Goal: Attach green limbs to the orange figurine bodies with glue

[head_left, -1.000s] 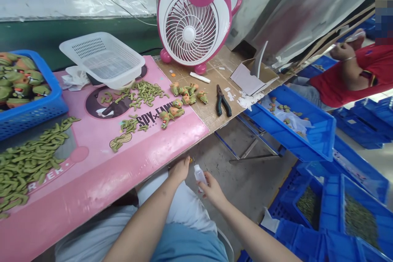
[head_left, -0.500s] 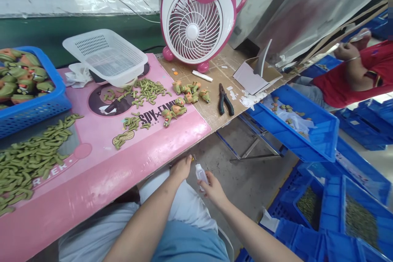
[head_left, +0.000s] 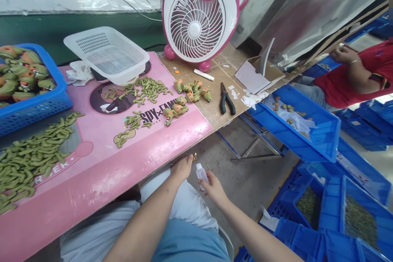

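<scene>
Below the table's front edge, my right hand (head_left: 213, 188) is wrapped round a small clear bottle (head_left: 202, 176) with a thin metal nozzle pointing up. My left hand (head_left: 183, 167) is closed just left of the nozzle tip; a tiny yellow-orange bit shows at its fingertips, too small to name. On the pink mat (head_left: 172, 145) lie many green curved pieces (head_left: 150, 89) and several green-and-orange figures (head_left: 175, 110). A larger heap of green pieces (head_left: 33, 155) spreads at the left, near a blue basket (head_left: 39, 108) full of figures.
A pink-and-white fan (head_left: 194, 28) stands at the back beside a white basket (head_left: 107, 55). Pliers (head_left: 226, 100) and an open carton (head_left: 254, 77) sit to the right. Blue crates (head_left: 307, 139) fill the right side, where a person in red (head_left: 353, 73) sits.
The view has shifted slightly. The person in red has moved their hands a little. My hands hold nearly the same pose below the table edge.
</scene>
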Motion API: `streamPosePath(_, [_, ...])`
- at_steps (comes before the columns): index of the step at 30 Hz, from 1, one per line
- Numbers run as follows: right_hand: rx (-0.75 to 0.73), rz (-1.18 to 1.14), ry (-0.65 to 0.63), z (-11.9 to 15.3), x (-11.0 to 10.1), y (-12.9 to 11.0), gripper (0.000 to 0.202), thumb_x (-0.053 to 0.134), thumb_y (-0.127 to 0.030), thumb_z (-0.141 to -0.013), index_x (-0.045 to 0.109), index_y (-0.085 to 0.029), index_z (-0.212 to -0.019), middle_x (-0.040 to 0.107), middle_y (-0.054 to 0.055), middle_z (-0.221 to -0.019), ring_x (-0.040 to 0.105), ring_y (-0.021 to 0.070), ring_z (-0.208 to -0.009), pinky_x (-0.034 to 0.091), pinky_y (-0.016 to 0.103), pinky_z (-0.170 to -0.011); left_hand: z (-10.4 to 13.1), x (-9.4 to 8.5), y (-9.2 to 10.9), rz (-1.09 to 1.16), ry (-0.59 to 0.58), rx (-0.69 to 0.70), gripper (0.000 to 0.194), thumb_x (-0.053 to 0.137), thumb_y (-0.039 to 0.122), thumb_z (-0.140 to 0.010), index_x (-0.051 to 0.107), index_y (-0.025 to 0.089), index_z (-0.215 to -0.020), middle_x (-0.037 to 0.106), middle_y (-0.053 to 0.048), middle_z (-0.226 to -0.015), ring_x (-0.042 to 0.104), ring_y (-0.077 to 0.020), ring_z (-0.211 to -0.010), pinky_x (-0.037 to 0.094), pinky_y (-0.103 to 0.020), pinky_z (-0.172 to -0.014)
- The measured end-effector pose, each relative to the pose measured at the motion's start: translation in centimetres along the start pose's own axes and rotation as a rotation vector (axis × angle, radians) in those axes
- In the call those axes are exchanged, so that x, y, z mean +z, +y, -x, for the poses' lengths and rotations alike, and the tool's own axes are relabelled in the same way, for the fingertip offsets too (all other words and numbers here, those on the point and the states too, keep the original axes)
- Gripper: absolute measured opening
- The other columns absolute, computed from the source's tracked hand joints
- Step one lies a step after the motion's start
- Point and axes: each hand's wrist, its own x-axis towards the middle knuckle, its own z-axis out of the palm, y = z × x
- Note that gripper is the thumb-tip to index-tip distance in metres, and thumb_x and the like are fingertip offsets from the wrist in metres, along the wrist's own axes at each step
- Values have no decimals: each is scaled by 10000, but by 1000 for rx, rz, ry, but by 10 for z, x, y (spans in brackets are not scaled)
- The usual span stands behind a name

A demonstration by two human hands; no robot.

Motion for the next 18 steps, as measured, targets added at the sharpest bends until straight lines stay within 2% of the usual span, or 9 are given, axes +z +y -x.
streamPosePath(11, [2, 11, 9, 1, 1, 1, 142, 509, -232, -870, 530, -123, -958, 559, -16, -765, 521, 58, -534, 444, 181, -458, 1, -1, 0, -11, -4, -17, 264, 509, 293, -853, 547, 174, -1086, 574, -79, -1121, 582, -212, -928, 487, -422, -779])
streamPosePath(18, [2, 32, 9, 1, 1, 0, 138, 519, -228, -863, 536, -123, -951, 563, -13, -774, 536, 71, -572, 469, 205, -505, 1, -1, 0, -29, -7, -6, 260, 509, 292, -854, 550, 174, -1082, 577, -78, -1116, 584, -210, -923, 489, -419, -776])
